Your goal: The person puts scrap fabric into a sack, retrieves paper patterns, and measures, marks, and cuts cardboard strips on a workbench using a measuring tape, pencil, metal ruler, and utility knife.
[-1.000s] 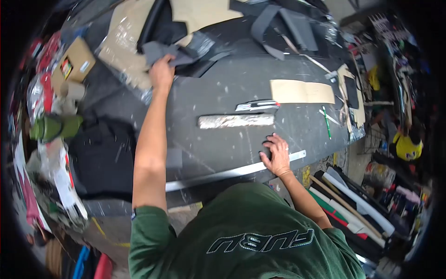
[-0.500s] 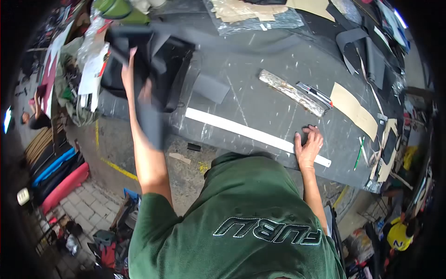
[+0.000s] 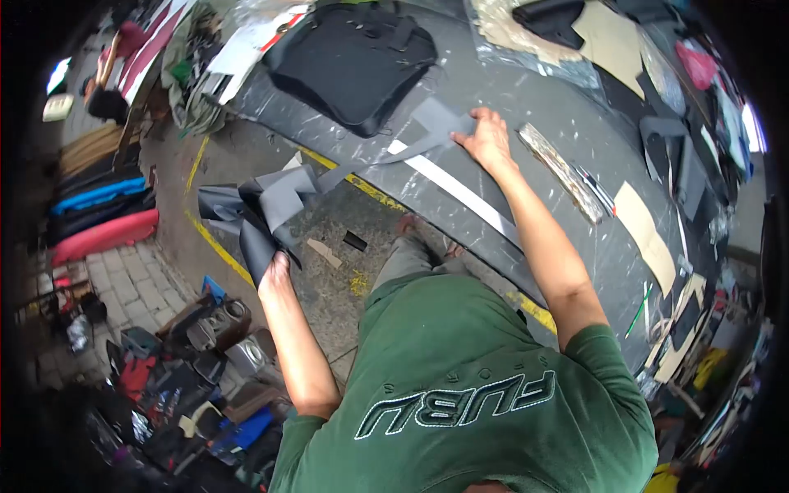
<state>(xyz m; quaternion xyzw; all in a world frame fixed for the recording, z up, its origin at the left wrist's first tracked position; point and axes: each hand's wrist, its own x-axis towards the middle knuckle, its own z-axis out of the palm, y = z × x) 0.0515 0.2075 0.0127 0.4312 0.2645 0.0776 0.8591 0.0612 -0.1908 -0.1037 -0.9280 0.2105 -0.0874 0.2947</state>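
My left hand point(image 3: 278, 275) is closed around a crumpled bundle of dark grey and black fabric point(image 3: 283, 201), held off the table's near edge above the floor. From the bundle a narrow grey fabric strip point(image 3: 353, 170) stretches over the table edge to my right hand point(image 3: 491, 138). That hand is closed at the strip's far end; its fingertips are partly hidden. A flat grey fabric piece point(image 3: 433, 117) lies beside it on the dark table point(image 3: 509, 86). Just nearer to me is a white ruler point(image 3: 460, 195), crossed by the strip at its left end.
A black bag point(image 3: 353, 66) sits on the table's left. Right of my hand are a tape-wrapped bar point(image 3: 559, 172), pens point(image 3: 593, 189), a tan pattern piece point(image 3: 645, 234) and a green pencil point(image 3: 639, 311). Rolled material point(image 3: 103, 201) and scattered goods lie on the floor at left.
My left hand has swung the fabric from over the bag down toward me, off the table. My right hand has left the ruler and moved left and away to the strip. The view has turned.
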